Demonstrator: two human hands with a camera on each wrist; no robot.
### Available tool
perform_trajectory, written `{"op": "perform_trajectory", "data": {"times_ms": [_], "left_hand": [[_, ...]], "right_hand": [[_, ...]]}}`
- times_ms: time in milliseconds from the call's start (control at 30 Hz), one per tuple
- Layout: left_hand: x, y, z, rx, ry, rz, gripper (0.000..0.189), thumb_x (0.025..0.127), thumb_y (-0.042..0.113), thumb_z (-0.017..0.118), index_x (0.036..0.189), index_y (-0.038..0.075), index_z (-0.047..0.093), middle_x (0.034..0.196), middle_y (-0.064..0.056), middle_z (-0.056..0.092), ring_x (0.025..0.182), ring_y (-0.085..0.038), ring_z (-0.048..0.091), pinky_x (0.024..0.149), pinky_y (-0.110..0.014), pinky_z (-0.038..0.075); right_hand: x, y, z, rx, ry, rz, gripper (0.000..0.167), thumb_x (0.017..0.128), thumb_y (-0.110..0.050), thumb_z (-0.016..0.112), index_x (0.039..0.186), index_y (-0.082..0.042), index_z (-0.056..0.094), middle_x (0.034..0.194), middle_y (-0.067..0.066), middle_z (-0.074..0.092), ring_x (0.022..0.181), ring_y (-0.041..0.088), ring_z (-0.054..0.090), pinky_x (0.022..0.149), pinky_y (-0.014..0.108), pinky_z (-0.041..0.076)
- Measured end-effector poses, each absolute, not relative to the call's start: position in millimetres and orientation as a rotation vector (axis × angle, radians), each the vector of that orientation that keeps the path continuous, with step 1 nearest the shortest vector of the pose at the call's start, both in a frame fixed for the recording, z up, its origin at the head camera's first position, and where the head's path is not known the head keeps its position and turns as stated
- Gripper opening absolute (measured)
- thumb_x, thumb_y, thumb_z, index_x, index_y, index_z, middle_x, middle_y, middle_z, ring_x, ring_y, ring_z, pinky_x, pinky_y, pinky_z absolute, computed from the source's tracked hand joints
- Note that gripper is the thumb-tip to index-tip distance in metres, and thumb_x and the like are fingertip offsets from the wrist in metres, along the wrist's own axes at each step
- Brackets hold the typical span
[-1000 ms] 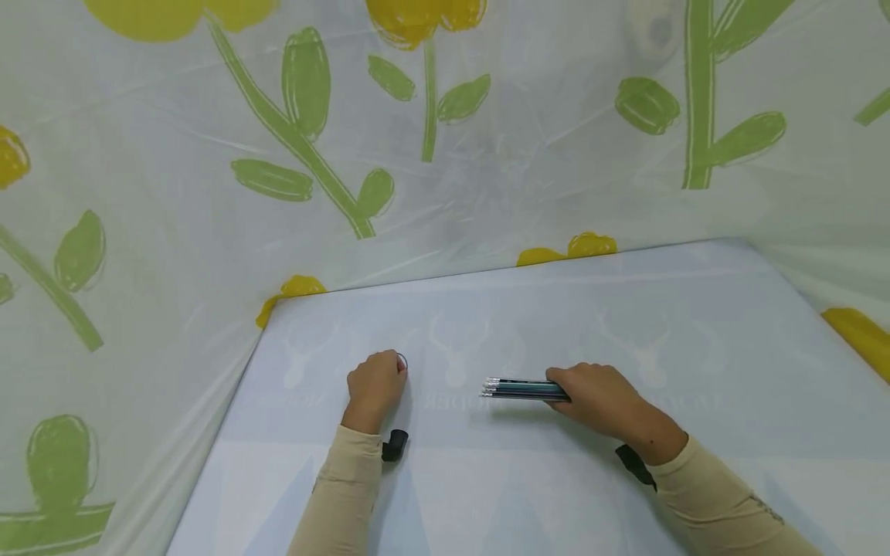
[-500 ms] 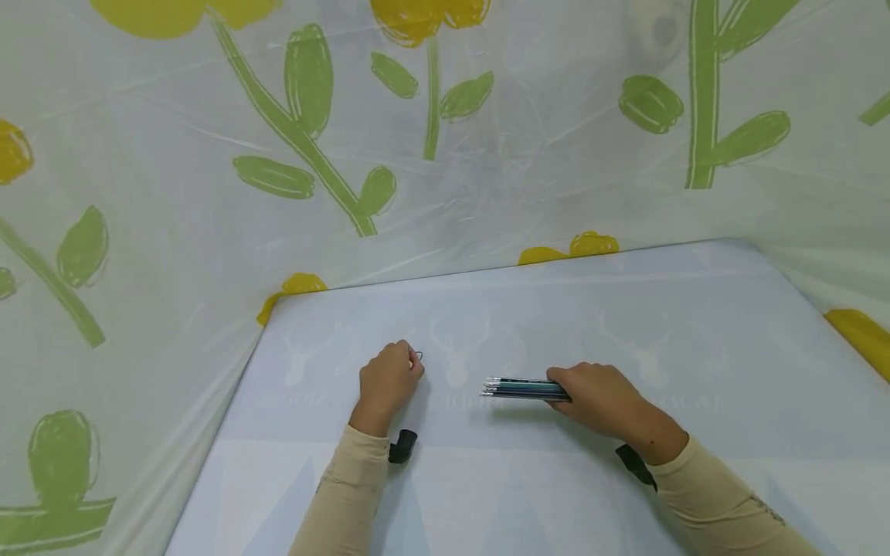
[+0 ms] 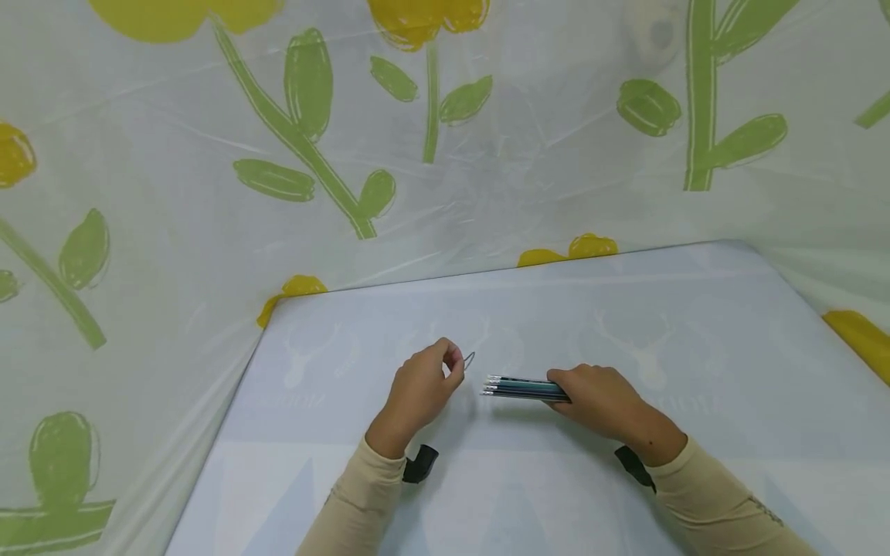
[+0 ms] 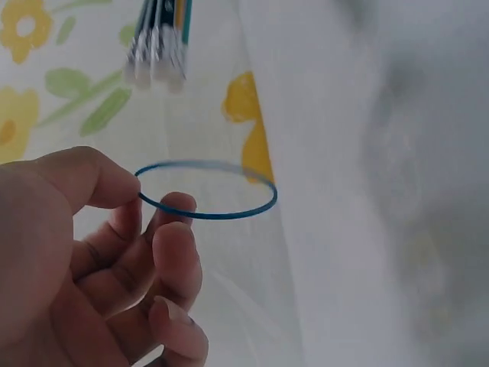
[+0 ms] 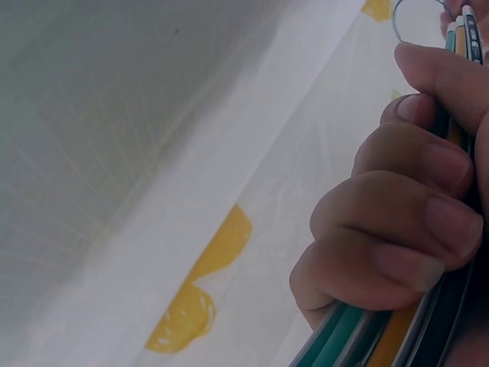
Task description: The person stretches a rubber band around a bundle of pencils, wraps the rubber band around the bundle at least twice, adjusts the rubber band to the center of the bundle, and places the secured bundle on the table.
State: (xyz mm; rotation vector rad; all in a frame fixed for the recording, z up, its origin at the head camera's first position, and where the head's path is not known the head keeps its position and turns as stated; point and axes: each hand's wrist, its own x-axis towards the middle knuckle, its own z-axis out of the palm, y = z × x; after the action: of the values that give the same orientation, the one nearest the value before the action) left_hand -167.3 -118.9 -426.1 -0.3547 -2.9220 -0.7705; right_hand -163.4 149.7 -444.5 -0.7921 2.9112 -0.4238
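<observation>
Between thumb and forefinger my left hand (image 3: 420, 390) pinches a thin blue rubber band (image 4: 221, 216), which hangs as an open loop. In the head view the rubber band (image 3: 470, 360) points toward the pencils' ends. My right hand (image 3: 601, 398) grips a bundle of several pencils (image 3: 521, 388), its fingers curled round them above the table. The eraser ends (image 4: 157, 73) stick out toward the left hand. Teal, orange and dark barrels (image 5: 367, 336) show below the right fingers in the right wrist view. A small gap lies between the rubber band and the eraser ends.
Both hands are over a pale table (image 3: 556, 309) with faint deer-head prints. A white curtain (image 3: 542, 177) with yellow flowers and green leaves hangs behind and beside it. Black wrist-camera mounts (image 3: 420, 463) show under the wrists.
My left hand has moved right with the rubber band, closer to the pencils' eraser ends, and has turned so the loop stands out. The right hand and the pencils have stayed nearly still.
</observation>
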Motion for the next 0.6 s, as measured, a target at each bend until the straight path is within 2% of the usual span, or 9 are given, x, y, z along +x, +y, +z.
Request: {"op": "perform_trajectory", "data": {"times_ms": [367, 600], "left_hand": [[-151.5, -102.3, -418.7, -0.551, -2.876, -0.855, 0.005, 0.097, 0.02, 0.06, 0.094, 0.016, 0.06, 0.083, 0.008, 0.064, 0.057, -0.003, 0.044, 0.049, -0.018, 0.035], [-148.5, -95.4, -416.9, -0.62, -2.867, -0.861, 0.004, 0.096, 0.017, 0.061, 0.093, 0.017, 0.059, 0.081, 0.009, 0.064, 0.055, 0.0, 0.041, 0.048, -0.017, 0.033]], "right_hand": [[-164.8, 147.5, -443.5, -0.764, 2.941, -0.4, 0.02, 0.089, -0.022, 0.075, 0.083, -0.016, 0.057, 0.067, -0.007, 0.053, 0.06, 0.009, 0.044, 0.054, 0.027, 0.038], [-161.9, 147.7, -444.2, -0.744, 2.953, -0.413, 0.023, 0.09, -0.023, 0.074, 0.082, -0.016, 0.053, 0.065, -0.007, 0.047, 0.059, 0.01, 0.042, 0.053, 0.027, 0.035]]}}
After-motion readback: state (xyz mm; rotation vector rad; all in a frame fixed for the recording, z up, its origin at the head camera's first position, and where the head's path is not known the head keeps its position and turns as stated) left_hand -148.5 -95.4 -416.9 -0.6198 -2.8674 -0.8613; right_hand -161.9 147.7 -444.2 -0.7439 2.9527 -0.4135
